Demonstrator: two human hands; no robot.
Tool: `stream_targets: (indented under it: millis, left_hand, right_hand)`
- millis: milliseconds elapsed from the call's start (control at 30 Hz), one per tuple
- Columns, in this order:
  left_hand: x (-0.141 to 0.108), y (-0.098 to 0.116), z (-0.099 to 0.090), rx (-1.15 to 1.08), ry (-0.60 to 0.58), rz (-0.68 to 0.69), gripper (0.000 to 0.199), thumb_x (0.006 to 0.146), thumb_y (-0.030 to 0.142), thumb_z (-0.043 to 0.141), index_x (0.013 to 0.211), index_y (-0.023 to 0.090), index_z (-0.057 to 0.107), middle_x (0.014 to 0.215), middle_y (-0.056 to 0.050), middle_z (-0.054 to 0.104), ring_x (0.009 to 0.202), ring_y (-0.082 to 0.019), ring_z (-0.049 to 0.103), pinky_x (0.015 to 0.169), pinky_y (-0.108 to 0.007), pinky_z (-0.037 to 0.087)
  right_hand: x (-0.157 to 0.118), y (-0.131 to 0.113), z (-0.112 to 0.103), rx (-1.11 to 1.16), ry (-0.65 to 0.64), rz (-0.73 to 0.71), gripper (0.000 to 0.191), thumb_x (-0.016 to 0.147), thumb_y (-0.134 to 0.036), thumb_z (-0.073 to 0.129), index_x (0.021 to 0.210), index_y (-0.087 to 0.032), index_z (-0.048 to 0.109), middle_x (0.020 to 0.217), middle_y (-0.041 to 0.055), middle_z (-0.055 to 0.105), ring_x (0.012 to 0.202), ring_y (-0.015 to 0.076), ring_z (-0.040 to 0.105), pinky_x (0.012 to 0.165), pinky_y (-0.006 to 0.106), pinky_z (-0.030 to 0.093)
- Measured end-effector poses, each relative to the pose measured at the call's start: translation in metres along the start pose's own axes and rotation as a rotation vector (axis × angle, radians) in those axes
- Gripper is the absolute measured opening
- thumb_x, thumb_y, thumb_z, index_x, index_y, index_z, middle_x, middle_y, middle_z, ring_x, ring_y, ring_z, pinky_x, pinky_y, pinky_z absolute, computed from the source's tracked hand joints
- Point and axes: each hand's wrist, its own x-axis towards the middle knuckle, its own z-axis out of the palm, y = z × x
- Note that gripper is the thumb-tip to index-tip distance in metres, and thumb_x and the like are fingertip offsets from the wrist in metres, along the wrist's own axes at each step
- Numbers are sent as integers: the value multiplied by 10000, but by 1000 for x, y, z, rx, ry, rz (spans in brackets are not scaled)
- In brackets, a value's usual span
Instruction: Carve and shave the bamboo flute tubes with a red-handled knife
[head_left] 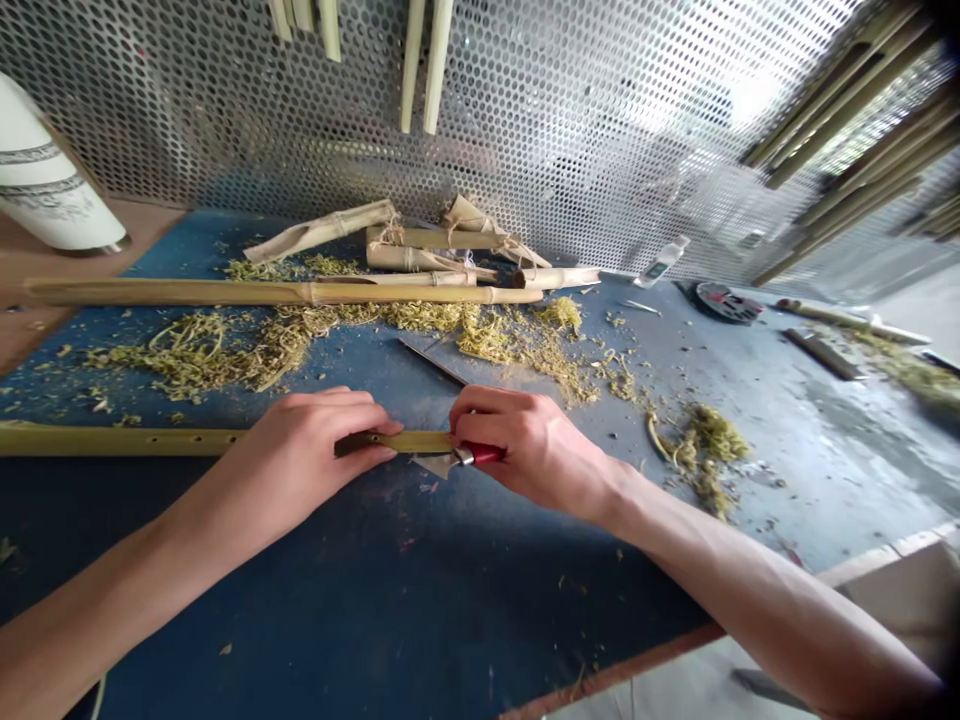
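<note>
A long bamboo tube (112,441) with small round holes, flute-like, lies level across the blue tabletop. My left hand (307,440) is closed around it, thumb and fingers pinching near a hole and a dark stretch. In my right hand (529,440) is a knife (486,453) with a red handle, a metal collar and a short pointed blade. The blade sits at the tube's near edge; whether it touches is unclear. My right fingers also reach over the tube's right part, hiding its end. A thin dark pointed tool (431,360) lies just behind that hand.
Behind my hands lie a bamboo pole (225,292), curly shavings (285,340) and split bamboo pieces (435,238). A perforated metal screen (562,120) rises at the back. A small bottle (662,262) and a round dark dish (727,303) stand right; a white patterned container (56,180) stands left.
</note>
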Motion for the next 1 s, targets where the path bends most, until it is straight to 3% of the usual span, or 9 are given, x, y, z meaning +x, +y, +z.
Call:
stream_targets:
  millis: [100, 233, 333, 567, 800, 1000]
  left_hand:
    - [0, 1, 0, 25, 22, 17, 61, 1143, 318, 771, 1138, 307, 831, 1039, 48, 841, 957, -189, 815, 832, -294, 534]
    - [1, 2, 0, 41, 36, 35, 75, 1164, 314, 744, 1151, 308, 817, 1065, 53, 852, 973, -181, 821, 853, -288, 549]
    - [0, 4, -1, 50, 36, 44, 88, 1172, 312, 723, 1145, 297, 805, 1061, 41, 847, 985, -191, 818, 851, -294, 556]
    - [-2, 7, -9, 80, 8, 41, 124, 1163, 257, 661, 1089, 287, 756, 1075, -3, 814, 993, -237, 803, 815, -328, 552]
    - [-1, 12, -13, 86, -38, 27, 177, 1150, 224, 634, 989, 266, 694, 1070, -6, 766, 955, -218, 757, 804, -331, 521]
    - [1, 18, -13, 147, -30, 7, 256, 1055, 120, 719, 881, 257, 591, 919, 24, 688, 863, -203, 688, 745, -324, 461]
  right_hand:
    - [1, -1, -4, 69, 9, 49, 237, 1023, -52, 687, 921, -263, 654, 1102, 23, 751, 869, 180, 704, 768, 302, 488]
    - [-1, -1, -6, 66, 13, 150, 217, 965, -148, 888, 1033, -262, 715, 1095, 6, 756, 888, 192, 713, 794, 303, 499]
    - [-4, 0, -3, 9, -1, 164, 162, 1023, -159, 850, 1080, -262, 739, 1161, 23, 780, 986, 217, 756, 849, 314, 521]
    - [-5, 9, 1, 12, 49, 134, 188, 1063, -121, 763, 1144, -284, 807, 1153, 16, 817, 919, 190, 778, 819, 297, 538]
    - [-6, 9, 4, -26, 40, 158, 104, 1081, -234, 831, 1173, -283, 828, 1123, 27, 831, 873, 186, 760, 778, 297, 531]
    - [-4, 4, 6, -114, 30, 226, 228, 1061, -220, 832, 1271, -310, 820, 1091, 12, 845, 847, 196, 774, 725, 303, 493]
